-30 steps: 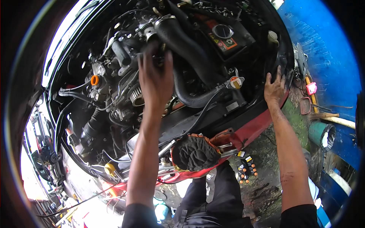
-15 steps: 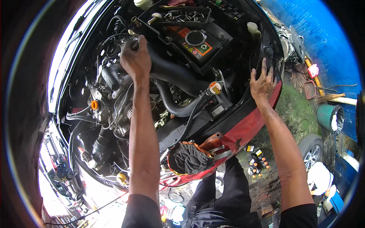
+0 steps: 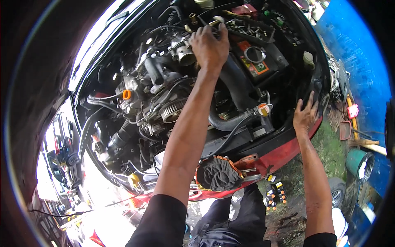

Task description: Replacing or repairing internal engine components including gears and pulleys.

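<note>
My left hand point(image 3: 210, 47) is closed over the upper end of a thick black air hose point(image 3: 235, 80) in the engine bay. Just left of it, the round metal mouth of a throttle body point(image 3: 185, 55) shows uncovered. The hose's gripped end is hidden under my palm. My right hand point(image 3: 305, 117) lies with fingers spread on the black front edge of the car, above the red bumper point(image 3: 284, 156). Between my hands is a battery point(image 3: 273, 61) with a metal ring clamp point(image 3: 255, 54) on top.
Behind the battery, a black tray point(image 3: 255, 31) holds loose bolts. A radiator cap point(image 3: 263, 109) sits near the front. Dark cloth point(image 3: 218, 175) rests on the bumper with tools beside it. Orange-capped bottles point(image 3: 275, 195), a wheel point(image 3: 337, 191) and a green bin point(image 3: 358, 162) stand on the floor.
The view has shifted, so the engine bay sits further right and lower. My left hand has drawn the hose end rightward, exposing the throttle body mouth. My right hand stays on the edge.
</note>
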The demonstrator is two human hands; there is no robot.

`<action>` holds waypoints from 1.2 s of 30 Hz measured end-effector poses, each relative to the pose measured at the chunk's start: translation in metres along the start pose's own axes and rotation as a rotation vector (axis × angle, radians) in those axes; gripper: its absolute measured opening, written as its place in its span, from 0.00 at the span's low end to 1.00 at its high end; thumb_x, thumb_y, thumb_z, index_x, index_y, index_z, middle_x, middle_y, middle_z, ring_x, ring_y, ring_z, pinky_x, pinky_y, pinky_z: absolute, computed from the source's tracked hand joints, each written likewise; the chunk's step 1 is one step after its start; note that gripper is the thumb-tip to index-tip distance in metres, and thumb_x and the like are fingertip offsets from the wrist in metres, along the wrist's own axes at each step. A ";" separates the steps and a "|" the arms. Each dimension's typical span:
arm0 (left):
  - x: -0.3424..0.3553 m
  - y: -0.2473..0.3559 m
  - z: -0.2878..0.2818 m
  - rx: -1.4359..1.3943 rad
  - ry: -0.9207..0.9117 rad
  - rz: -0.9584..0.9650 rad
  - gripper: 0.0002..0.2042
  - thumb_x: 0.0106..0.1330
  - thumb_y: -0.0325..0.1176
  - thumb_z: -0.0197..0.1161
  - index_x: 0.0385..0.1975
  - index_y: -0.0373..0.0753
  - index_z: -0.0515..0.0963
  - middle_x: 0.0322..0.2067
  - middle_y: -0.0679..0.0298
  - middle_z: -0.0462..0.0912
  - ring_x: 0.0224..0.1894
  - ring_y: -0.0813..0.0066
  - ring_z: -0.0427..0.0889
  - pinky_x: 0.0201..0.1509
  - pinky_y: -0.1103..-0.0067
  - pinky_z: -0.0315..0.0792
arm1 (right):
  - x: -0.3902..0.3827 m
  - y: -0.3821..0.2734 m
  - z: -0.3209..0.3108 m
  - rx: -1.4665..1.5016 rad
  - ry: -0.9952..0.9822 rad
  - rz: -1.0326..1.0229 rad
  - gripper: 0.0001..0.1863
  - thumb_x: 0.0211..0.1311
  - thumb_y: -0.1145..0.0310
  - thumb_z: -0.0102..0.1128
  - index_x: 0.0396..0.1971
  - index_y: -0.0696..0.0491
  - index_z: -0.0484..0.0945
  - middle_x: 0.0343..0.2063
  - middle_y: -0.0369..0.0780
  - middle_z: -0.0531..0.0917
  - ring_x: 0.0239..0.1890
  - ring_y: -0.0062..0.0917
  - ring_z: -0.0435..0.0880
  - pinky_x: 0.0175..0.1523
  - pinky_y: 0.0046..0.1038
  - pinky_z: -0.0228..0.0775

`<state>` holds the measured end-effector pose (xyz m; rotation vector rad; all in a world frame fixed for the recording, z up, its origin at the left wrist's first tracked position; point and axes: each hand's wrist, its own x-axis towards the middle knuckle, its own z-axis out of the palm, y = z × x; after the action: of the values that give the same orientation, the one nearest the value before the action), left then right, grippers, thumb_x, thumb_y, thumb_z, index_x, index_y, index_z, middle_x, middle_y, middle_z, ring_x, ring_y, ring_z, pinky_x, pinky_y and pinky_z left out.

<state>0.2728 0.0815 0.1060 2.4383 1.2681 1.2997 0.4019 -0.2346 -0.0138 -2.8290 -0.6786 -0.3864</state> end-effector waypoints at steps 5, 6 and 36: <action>0.007 -0.026 0.011 -0.016 0.011 -0.030 0.16 0.60 0.42 0.59 0.27 0.32 0.79 0.30 0.50 0.78 0.39 0.50 0.75 0.46 0.62 0.68 | -0.002 0.002 0.003 0.081 0.064 -0.041 0.31 0.66 0.52 0.49 0.68 0.40 0.57 0.59 0.55 0.68 0.58 0.49 0.71 0.62 0.48 0.59; 0.006 -0.028 0.013 -0.009 -0.064 -0.068 0.15 0.60 0.41 0.58 0.26 0.32 0.78 0.29 0.49 0.78 0.38 0.50 0.75 0.45 0.62 0.68 | -0.002 0.003 0.004 0.063 0.039 -0.038 0.31 0.66 0.52 0.49 0.68 0.40 0.57 0.59 0.55 0.68 0.58 0.49 0.71 0.62 0.48 0.59; 0.016 -0.061 0.023 -0.402 -0.021 0.082 0.09 0.58 0.36 0.62 0.33 0.39 0.78 0.31 0.56 0.79 0.37 0.55 0.76 0.42 0.64 0.66 | -0.004 -0.017 0.004 0.065 -0.003 -0.134 0.29 0.69 0.58 0.48 0.67 0.51 0.58 0.62 0.54 0.64 0.65 0.49 0.61 0.68 0.41 0.53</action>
<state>0.2555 0.1388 0.0751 2.2273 0.8105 1.3857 0.3918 -0.2200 -0.0167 -2.7323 -0.8685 -0.3746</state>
